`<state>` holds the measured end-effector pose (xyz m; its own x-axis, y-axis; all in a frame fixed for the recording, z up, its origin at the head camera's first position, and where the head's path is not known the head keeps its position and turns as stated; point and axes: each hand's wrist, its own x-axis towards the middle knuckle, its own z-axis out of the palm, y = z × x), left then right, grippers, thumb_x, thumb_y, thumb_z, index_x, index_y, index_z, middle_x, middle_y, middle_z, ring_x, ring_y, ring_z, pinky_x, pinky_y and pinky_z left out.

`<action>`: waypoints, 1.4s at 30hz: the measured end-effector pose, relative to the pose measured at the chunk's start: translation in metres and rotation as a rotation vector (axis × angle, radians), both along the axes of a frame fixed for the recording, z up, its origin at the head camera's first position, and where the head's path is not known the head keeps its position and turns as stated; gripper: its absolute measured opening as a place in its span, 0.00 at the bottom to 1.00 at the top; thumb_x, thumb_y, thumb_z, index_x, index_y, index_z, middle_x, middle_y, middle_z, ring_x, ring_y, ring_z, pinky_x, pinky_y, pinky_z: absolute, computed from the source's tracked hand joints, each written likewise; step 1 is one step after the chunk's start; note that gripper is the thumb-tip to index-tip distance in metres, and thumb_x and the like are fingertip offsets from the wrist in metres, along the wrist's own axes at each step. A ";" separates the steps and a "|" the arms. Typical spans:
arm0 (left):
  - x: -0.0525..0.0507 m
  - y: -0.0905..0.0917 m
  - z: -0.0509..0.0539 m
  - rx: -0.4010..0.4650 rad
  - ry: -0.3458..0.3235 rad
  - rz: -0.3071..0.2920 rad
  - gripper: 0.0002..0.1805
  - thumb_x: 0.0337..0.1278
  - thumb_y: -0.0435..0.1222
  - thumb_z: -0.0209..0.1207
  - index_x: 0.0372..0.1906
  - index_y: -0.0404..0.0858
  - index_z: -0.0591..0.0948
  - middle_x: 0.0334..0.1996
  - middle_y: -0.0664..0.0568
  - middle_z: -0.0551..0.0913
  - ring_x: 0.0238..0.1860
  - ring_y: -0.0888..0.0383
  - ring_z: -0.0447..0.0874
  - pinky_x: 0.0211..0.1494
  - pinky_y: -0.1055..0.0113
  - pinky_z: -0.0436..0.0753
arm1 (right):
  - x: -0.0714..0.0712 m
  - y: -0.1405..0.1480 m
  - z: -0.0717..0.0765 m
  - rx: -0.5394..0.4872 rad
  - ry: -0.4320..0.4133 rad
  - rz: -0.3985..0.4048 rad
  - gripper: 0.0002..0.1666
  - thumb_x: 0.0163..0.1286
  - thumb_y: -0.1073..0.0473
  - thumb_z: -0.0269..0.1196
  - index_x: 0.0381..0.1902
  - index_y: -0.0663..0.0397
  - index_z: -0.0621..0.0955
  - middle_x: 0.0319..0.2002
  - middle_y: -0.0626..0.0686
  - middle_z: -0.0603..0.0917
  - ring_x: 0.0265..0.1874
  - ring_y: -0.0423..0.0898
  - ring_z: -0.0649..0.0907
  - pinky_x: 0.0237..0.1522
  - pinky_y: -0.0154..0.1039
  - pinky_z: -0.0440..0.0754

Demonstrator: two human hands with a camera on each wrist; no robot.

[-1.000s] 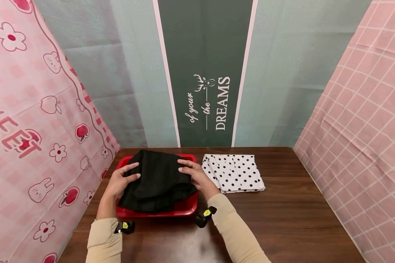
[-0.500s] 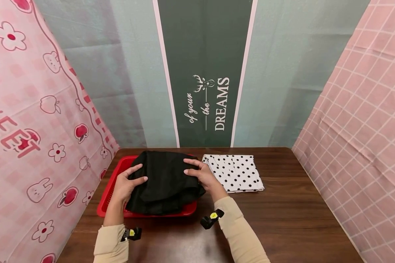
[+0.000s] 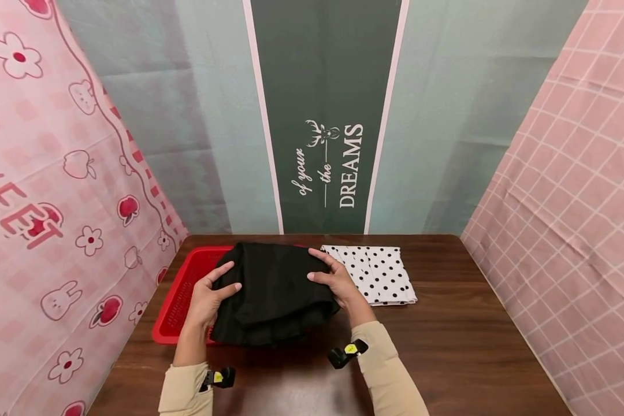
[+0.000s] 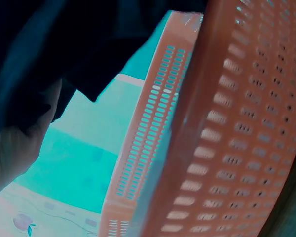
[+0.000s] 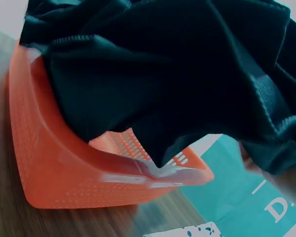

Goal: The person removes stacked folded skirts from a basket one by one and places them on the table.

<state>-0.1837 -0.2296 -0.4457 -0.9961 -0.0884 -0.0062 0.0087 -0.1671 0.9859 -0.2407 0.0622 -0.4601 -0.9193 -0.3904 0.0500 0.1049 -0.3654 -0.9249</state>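
Observation:
A folded black cloth garment is held between both hands, raised over the red basket. My left hand grips its left side, with thumb and index finger lying on top and the other fingers hidden beneath. On the opposite side my right hand holds the garment in the same way. The right wrist view shows loose hemmed edges of the black cloth hanging at the rim of the basket. In the left wrist view the perforated basket wall stands beside the dark cloth.
A folded white cloth with black dots lies on the brown table, just right of my right hand. A pink printed curtain borders the left side, a pink grid curtain the right. Behind hangs a green sheet.
Both hands have carried the black garment to the right and slightly nearer. More of the red basket's left side now shows, and its left rim sits farther left than one second ago.

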 end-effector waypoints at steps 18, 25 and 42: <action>0.004 0.030 -0.008 -0.086 0.053 -0.057 0.31 0.47 0.22 0.64 0.61 0.33 0.73 0.63 0.46 0.65 0.55 0.48 0.68 0.45 0.68 0.77 | 0.010 0.043 -0.002 0.103 -0.091 0.040 0.31 0.56 0.74 0.63 0.60 0.62 0.73 0.51 0.60 0.77 0.40 0.52 0.82 0.37 0.43 0.81; 0.010 0.044 -0.009 -0.082 0.037 -0.078 0.30 0.48 0.23 0.64 0.60 0.35 0.74 0.64 0.46 0.64 0.55 0.47 0.68 0.45 0.67 0.77 | 0.019 0.058 -0.006 0.104 -0.059 0.017 0.32 0.56 0.74 0.63 0.60 0.63 0.72 0.52 0.61 0.76 0.40 0.51 0.82 0.37 0.42 0.81; 0.011 0.086 -0.016 -0.124 0.060 -0.068 0.33 0.43 0.24 0.67 0.60 0.39 0.75 0.63 0.45 0.65 0.59 0.49 0.64 0.53 0.59 0.72 | 0.036 0.094 -0.006 0.090 -0.009 -0.047 0.35 0.57 0.75 0.62 0.64 0.65 0.68 0.52 0.61 0.76 0.41 0.52 0.82 0.35 0.43 0.82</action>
<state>-0.1729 -0.1433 -0.4612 -0.9980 -0.0172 0.0600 0.0608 -0.0464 0.9971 -0.2043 0.1562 -0.4659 -0.9370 -0.3493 0.0086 0.0977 -0.2856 -0.9534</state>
